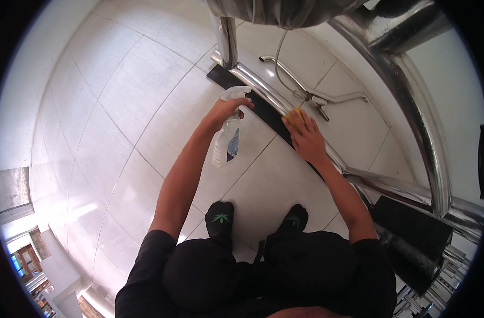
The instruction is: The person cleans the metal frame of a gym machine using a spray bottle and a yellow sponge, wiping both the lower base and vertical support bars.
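Note:
My left hand point(229, 111) grips the neck of a clear plastic spray bottle point(225, 145) with a white trigger head, held over the tiled floor. The bottle bears a blue and purple label. My right hand point(307, 139) presses a yellow sponge or cloth point(293, 118) onto a low chromed metal tube point(266, 89); the fingers lie flat over it and are slightly blurred. Beneath and along the tube runs a black strip point(262, 110). The tube joins an upright chromed post point(227, 43) at its far end.
Behind the tube, a bent metal bar attachment point(333, 96) with a cable point(277, 59) lies on the tiles. A curved chromed frame point(421, 119) stands at the right, above a black perforated box point(411, 234). A plastic-covered object point(285, 12) overhangs the top. My socked feet are on the floor.

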The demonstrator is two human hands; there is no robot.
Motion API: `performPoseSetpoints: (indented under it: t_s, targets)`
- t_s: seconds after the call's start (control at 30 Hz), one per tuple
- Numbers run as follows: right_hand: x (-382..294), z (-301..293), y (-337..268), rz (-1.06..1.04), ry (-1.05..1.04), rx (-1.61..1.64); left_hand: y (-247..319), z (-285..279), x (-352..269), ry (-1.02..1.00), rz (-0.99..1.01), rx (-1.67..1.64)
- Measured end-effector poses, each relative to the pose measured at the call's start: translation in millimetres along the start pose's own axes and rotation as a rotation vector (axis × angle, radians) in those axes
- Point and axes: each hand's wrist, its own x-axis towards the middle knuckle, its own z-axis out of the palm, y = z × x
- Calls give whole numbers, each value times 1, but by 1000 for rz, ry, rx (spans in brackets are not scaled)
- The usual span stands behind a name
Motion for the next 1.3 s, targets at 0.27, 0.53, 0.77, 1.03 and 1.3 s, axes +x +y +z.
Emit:
performPoseSetpoints:
  t_s: [0.27, 0.53, 0.77, 1.03, 1.3]
  targets:
    - [180, 58, -11, -301, 102, 100, -21, -28, -25, 88, 38, -132]
    - [146, 49, -20, 61, 91, 264, -19, -44, -27, 201, 87, -207]
    - [18, 10, -1, 152, -8, 129, -22, -32, 14, 174, 84, -180]
    - [78, 12, -3, -62, 33, 177, -19, 0, -9, 92, -110, -84]
    - [161, 45, -7, -221, 25, 163, -34, -6, -25, 73, -133, -154]
